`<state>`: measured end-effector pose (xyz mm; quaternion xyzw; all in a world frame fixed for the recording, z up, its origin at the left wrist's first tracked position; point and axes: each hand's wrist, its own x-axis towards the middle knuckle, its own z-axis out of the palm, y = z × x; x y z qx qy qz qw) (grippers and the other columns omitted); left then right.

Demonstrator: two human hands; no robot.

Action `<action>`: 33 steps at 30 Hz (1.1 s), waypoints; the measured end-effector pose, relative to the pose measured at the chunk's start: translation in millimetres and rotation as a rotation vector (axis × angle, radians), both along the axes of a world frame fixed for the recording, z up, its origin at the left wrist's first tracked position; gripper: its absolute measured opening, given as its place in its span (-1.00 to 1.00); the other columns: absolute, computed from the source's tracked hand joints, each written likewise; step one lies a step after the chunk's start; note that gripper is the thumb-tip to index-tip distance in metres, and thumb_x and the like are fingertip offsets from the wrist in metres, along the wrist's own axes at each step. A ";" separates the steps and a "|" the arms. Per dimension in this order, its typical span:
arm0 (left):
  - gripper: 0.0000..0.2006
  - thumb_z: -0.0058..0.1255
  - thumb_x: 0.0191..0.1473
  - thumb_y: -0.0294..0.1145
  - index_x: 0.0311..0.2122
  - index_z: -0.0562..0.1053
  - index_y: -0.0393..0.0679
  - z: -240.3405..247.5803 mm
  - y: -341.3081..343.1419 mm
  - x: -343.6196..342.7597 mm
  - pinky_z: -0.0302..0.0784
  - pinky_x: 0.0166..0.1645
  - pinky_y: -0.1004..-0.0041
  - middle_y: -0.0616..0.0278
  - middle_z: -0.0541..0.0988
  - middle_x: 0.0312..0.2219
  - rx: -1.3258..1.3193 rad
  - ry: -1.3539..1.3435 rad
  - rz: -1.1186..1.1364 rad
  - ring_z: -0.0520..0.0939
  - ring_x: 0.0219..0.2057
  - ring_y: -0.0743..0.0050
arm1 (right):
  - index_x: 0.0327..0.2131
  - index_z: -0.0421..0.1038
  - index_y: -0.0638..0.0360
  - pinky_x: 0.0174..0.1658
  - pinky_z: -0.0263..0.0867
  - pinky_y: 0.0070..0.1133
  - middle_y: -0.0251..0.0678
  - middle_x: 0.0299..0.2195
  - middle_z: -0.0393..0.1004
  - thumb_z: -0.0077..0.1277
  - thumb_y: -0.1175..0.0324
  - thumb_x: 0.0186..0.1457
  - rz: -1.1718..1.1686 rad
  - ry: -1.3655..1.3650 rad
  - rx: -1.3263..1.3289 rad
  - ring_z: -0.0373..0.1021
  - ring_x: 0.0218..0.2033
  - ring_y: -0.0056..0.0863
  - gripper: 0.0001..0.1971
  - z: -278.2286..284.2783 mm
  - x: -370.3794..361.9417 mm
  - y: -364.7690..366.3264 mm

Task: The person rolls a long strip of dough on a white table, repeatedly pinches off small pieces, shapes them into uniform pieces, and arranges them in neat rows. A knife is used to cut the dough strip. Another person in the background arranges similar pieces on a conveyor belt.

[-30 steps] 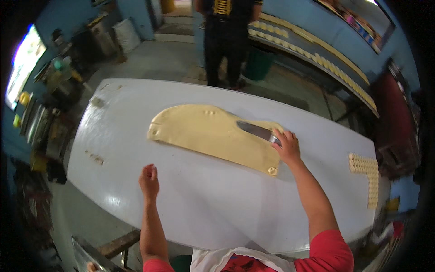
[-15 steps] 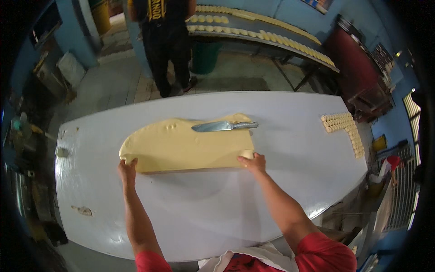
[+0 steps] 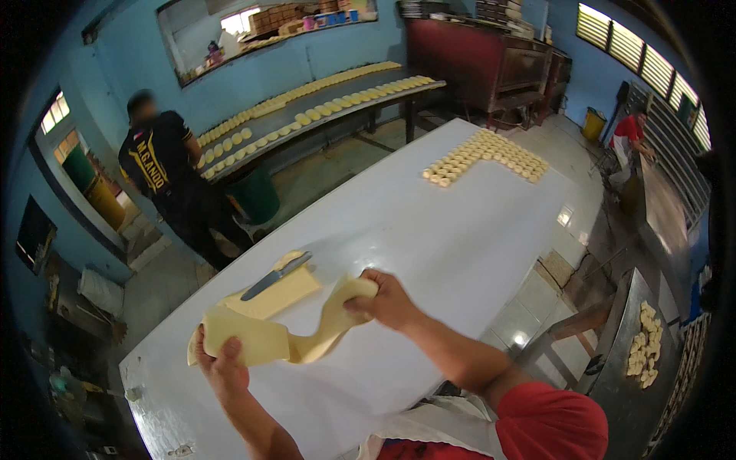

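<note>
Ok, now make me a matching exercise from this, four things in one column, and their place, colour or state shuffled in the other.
1. Knife
2. Raised dough
3. Block of small dough pieces
4. Wearer's right sleeve

A. Red
B. Far right end of the white table
C. Lying on the flat dough
D. Held between left hand and right hand

Pairs: 1-C, 2-D, 3-B, 4-A
</note>
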<state>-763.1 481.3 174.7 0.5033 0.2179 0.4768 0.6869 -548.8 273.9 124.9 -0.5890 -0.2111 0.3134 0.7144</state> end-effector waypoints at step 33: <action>-0.01 0.12 0.04 0.30 0.38 0.12 -0.22 -264.9 -452.6 336.6 -0.02 0.40 -0.04 -0.11 0.24 0.29 1.007 1.227 -0.642 0.19 0.33 -0.09 | 0.13 0.40 0.13 0.19 0.25 -0.20 -0.06 0.17 0.36 0.35 -0.03 -0.05 0.073 -1.102 -0.982 0.30 0.17 -0.05 -0.28 -152.2 423.4 -532.2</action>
